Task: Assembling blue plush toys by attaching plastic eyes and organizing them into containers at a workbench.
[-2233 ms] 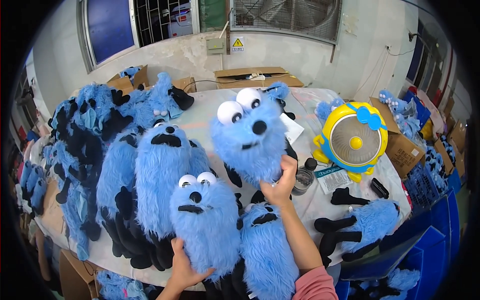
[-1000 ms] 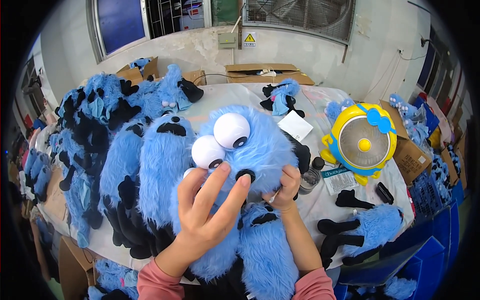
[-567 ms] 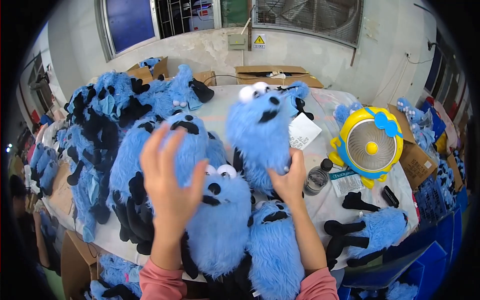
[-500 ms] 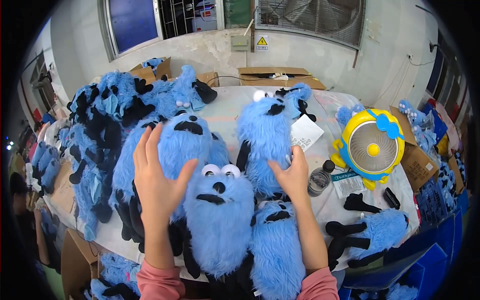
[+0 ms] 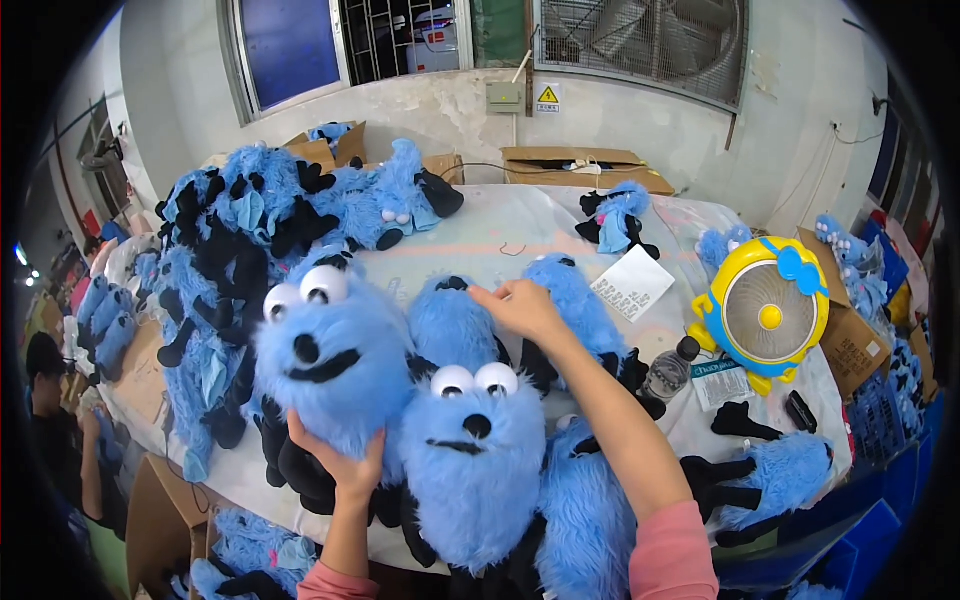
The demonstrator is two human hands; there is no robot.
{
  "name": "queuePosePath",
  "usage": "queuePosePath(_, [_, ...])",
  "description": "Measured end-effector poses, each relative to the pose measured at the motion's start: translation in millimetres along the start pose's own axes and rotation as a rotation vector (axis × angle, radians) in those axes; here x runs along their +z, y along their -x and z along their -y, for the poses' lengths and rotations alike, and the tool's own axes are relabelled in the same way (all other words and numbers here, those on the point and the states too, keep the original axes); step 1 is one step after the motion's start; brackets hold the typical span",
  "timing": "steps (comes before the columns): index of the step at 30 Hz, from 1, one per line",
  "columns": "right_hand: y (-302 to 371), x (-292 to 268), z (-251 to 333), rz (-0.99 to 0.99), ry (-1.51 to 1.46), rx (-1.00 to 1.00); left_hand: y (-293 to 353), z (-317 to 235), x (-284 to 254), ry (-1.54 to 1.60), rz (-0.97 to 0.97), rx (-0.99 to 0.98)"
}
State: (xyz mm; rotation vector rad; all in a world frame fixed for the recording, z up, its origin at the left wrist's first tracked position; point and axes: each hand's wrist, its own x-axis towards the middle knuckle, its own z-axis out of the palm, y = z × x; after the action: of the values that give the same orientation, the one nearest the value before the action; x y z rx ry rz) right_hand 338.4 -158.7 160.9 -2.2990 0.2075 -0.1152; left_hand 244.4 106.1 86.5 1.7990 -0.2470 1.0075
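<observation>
In my left hand (image 5: 345, 462) is a shaggy blue plush toy (image 5: 335, 375) with bulging white eyes, a black nose and a black mouth. The fingers cup its lower body and tilt its face toward me. My right hand (image 5: 522, 308) is beside the head of another blue plush (image 5: 450, 325) lying on the table, one finger stretched toward it and the others partly curled. Nearest me rests a plush toy with white eyes (image 5: 475, 460), face up. A further plush (image 5: 588, 500) lies to its right, and another (image 5: 575, 300) lies just beyond my right forearm.
A heap of blue plush toys (image 5: 225, 230) covers the table's left side. On the right are a yellow fan (image 5: 765, 305), a bottle (image 5: 670, 368), a printed white sheet (image 5: 632, 283) and a plush with black limbs (image 5: 775, 470). A co-worker (image 5: 65, 420) is at far left.
My left hand has closed on a plush and raised its face into view. My right hand has left the plush on the right, now lying lower, and moved left across the table.
</observation>
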Motion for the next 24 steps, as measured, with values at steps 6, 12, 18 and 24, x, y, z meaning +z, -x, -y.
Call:
queuePosePath(6, [-16,46,-17,0.110,-0.051,0.207,6,3,2,-0.016,0.033,0.010])
queuePosePath(12, [2,52,-22,-0.058,-0.194,-0.023,10,10,6,0.095,-0.013,-0.009])
queuePosePath(18, [61,29,-21,-0.195,-0.344,-0.579,15,22,4,0.188,-0.054,-0.039])
queuePosePath(24, [64,30,-15,0.013,-0.496,-0.348,20,24,5,0.204,-0.040,-0.047])
